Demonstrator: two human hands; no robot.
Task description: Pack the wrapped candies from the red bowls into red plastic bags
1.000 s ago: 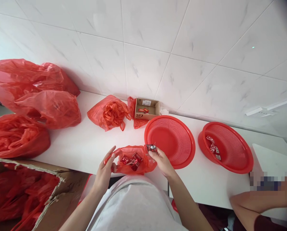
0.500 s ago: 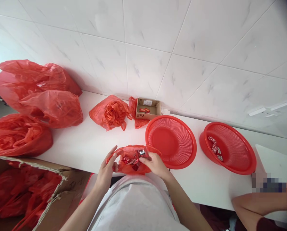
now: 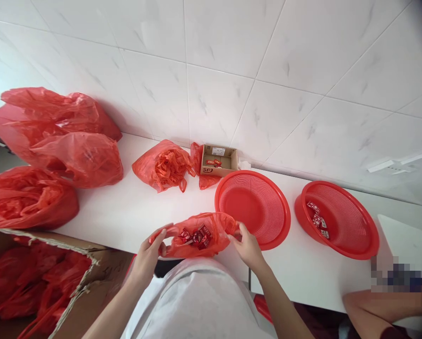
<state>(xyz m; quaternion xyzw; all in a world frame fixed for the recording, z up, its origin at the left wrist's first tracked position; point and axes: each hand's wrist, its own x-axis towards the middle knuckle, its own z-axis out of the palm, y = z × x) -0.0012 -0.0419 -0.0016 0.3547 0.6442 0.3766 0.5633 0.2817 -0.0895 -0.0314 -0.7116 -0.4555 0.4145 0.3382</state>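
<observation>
Stretched between my two hands at the table's front edge is a thin red plastic bag (image 3: 218, 230), its mouth spread wide. Several small packets in shiny red and dark wrappers (image 3: 200, 236) lie inside it. My left hand (image 3: 150, 249) is closed on the bag's left end, thumb over the plastic. My right hand (image 3: 247, 247) pinches the right end, close to the rim of a red mesh basket (image 3: 251, 207). No packet shows in either hand's fingers.
Another red basket (image 3: 338, 221) holds a few red-and-white packets. A small cardboard box (image 3: 220, 162) and a red bag (image 3: 163, 165) stand by the wall. Filled red bags (image 3: 77, 155) and a large carton (image 3: 101, 268) are at left. Another person's arm (image 3: 377, 301) rests at right.
My right hand has let go of the dark packet and moved right to the bag's end. The bag is now stretched wider, and my left hand has shifted slightly left.
</observation>
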